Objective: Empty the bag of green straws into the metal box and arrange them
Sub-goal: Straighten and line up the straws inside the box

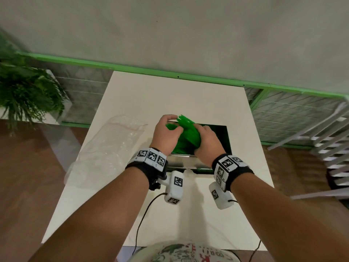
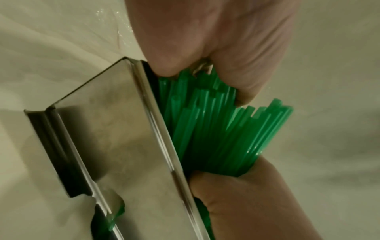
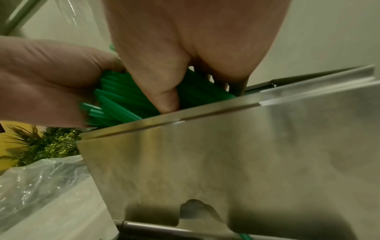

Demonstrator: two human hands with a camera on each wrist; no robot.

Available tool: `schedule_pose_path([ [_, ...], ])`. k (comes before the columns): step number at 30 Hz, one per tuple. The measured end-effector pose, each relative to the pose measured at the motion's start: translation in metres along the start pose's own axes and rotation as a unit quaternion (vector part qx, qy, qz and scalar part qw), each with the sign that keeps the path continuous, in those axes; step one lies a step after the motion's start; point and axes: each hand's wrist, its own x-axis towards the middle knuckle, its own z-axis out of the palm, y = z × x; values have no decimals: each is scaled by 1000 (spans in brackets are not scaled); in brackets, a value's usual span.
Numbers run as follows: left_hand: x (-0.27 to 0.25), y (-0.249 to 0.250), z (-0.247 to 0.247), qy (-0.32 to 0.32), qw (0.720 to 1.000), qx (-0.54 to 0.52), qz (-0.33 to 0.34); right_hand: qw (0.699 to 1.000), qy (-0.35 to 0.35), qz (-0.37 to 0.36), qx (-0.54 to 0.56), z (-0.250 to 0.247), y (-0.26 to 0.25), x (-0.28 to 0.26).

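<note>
With the bag (image 1: pixel 105 146) lying emptied on the worktop (image 1: pixel 188 95), both hands — left hand (image 1: pixel 166 132), right hand (image 1: pixel 206 142) — clutching the green straws (image 1: pixel 186 129), squaring them inside the metal box (image 1: pixel 213 129).

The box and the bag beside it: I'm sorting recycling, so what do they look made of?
The shiny grey metal box looks like sheet steel, perhaps stainless: folded edges, a soft brushed sheen, blurred reflections. The crumpled clear bag on the white table looks like thin plastic film: see-through, wrinkled, glinting. The green straws both hands grip look like translucent plastic.
</note>
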Motion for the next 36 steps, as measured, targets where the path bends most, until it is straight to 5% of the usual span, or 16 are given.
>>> schedule_pose_path([
  [6, 4, 6, -13, 21, 999, -25, -25, 997, 37, -47, -43, -11, -10, -9],
  [12, 14, 6, -10, -74, 980, -109, -151, 998, -46, 0, -36, -13, -11, 0],
  [19, 22, 4, -3, -97, 979, -116, -136, 1000, 16, -5, -2, -10, 1, -1],
  [23, 27, 6, -17, -87, 992, 93, -10, 999, -12, 11, -33, -11, 9, 1],
  [31, 27, 6, -45, -8, 984, 129, 124, 988, -26, -76, -135, -6, 2, 7],
  [33, 24, 3, -46, 21, 957, 200, 207, 984, -49, -84, -147, -4, -1, 8],
  [36, 13, 12, -42, 35, 859, 330, 390, 978, -58, -95, -178, -3, -3, 8],
])
